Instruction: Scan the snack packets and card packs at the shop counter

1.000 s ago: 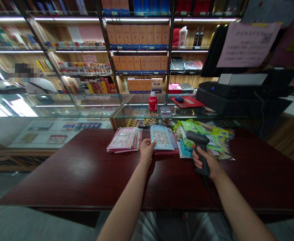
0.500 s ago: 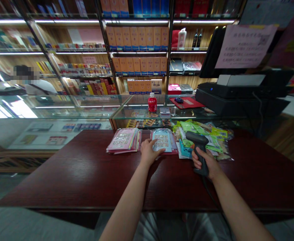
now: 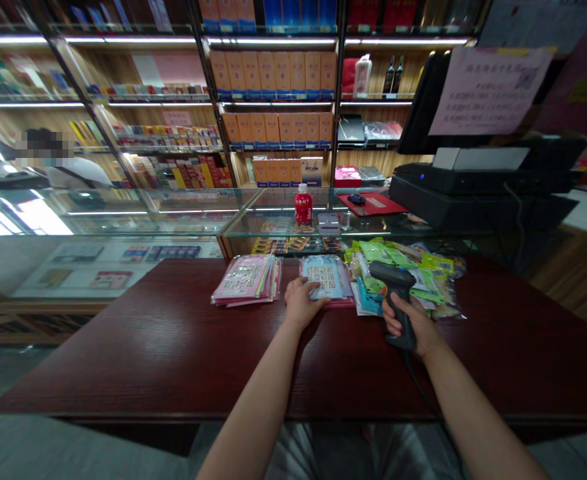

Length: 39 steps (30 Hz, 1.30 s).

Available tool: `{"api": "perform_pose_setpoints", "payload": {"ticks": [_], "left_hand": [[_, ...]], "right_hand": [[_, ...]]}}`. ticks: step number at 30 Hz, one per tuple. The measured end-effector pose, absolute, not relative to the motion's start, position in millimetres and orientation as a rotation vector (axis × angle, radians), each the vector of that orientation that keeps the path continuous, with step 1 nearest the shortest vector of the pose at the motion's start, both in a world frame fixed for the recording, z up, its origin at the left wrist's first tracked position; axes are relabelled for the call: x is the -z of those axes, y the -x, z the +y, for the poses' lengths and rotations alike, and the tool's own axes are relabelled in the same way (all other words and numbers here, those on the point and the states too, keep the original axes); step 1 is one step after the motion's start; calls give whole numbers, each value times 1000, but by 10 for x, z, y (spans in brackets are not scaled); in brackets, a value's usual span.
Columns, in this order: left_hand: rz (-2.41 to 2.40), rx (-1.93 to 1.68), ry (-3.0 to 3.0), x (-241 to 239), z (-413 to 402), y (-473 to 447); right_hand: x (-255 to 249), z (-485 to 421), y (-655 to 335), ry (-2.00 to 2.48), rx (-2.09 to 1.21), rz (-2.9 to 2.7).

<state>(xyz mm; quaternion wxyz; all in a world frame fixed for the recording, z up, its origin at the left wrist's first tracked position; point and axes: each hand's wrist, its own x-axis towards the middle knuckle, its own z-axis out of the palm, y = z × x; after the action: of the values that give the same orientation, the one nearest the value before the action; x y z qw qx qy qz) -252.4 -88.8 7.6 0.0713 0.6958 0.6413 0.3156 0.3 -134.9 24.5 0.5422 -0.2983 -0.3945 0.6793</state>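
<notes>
My left hand [image 3: 302,303] rests on the near left part of a pale blue sticker packet [image 3: 324,275] that tops a low stack. Its thumb and index finger are apart. Their tips touch the packet, which lies flat. My right hand [image 3: 413,320] is wrapped round the handle of a dark grey barcode scanner [image 3: 398,297]. The scanner is held upright above the table, its head pointing left, with a cable hanging from the handle. Left of my left hand lies another stack of pink packets [image 3: 243,277] in clear wrapping.
Green and yellow plastic packets [image 3: 381,252] lie in a heap behind the scanner. On the glass counter [image 3: 273,220] stand a red bottle [image 3: 303,205] and a mouse [image 3: 356,199]. A monitor [image 3: 423,100] rises at the right. Far left is another person [image 3: 76,170].
My left hand has shifted slightly right and its fingers have curled more over the packet's near edge. The right hand and the scanner stay nearly still.
</notes>
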Motion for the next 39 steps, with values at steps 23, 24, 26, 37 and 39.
{"api": "perform_pose_setpoints", "payload": {"ticks": [23, 24, 26, 37, 39], "left_hand": [[2727, -387, -1315, -821, -908, 3808], [2730, -400, -1314, -807, -912, 3843], [2762, -418, -1331, -786, -917, 3872], [2728, -872, -1337, -952, -925, 3956], [2564, -1050, -1452, -945, -889, 3970]], "right_hand": [[-243, -1371, 31, 718, -1612, -917], [-245, -1371, 33, 722, -1611, -920], [-243, -1369, 35, 730, -1608, -923], [-242, -1359, 34, 734, -1610, -933], [-233, -1353, 33, 733, -1620, -937]]}}
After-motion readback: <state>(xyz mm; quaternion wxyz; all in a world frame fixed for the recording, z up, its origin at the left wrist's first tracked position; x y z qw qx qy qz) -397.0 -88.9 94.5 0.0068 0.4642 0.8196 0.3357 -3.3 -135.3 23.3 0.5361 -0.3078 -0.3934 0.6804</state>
